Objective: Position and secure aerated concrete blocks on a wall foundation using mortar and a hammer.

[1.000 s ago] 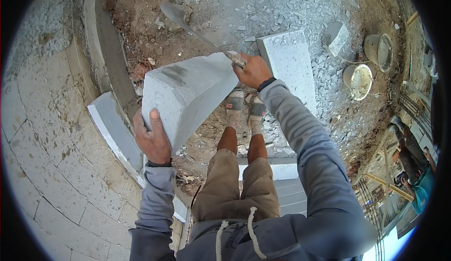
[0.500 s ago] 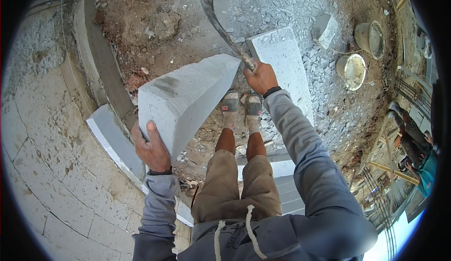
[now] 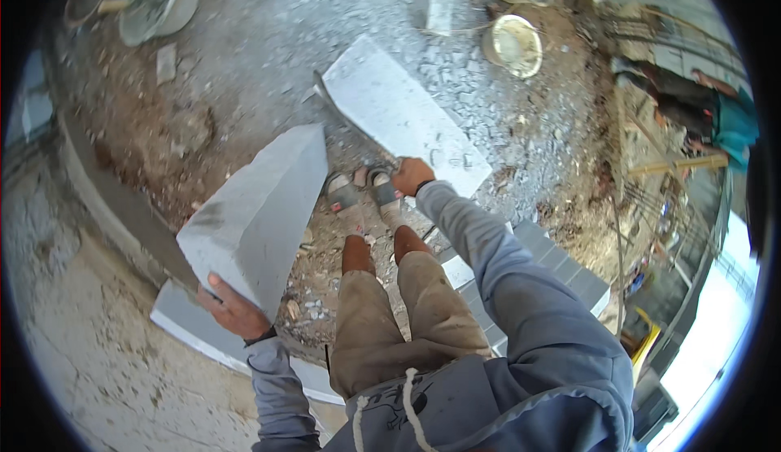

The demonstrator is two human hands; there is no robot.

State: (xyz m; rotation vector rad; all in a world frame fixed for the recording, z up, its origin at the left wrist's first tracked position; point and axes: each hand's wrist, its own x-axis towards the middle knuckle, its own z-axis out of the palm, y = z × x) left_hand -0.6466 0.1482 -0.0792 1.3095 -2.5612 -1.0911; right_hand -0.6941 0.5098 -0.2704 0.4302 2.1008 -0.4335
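My left hand (image 3: 236,310) grips the near lower corner of a big pale-grey lightweight concrete block (image 3: 244,208), thumb on top. The block tilts up from the ground, its far end slanting to a narrow edge near my sandals. In my right hand (image 3: 413,175), closed round its near end, is a long curved blade like a machete (image 3: 355,131). The blade points away and to the left, low along the near-left side of another pale block (image 3: 407,114) that lies flat. Whether the blade touches that block I cannot tell.
Grey blocks (image 3: 561,269) are stacked by my right side, and another (image 3: 195,318) lies by the low wall. Buckets (image 3: 512,45) stand far right, more (image 3: 159,4) far left. Chips and rubble cover the ground. A person in a teal top (image 3: 691,106) is at the right.
My right hand has swung the machete down and to the left, from pointing far ahead to lying low by the flat block. My left hand keeps its hold; the whole view has turned.
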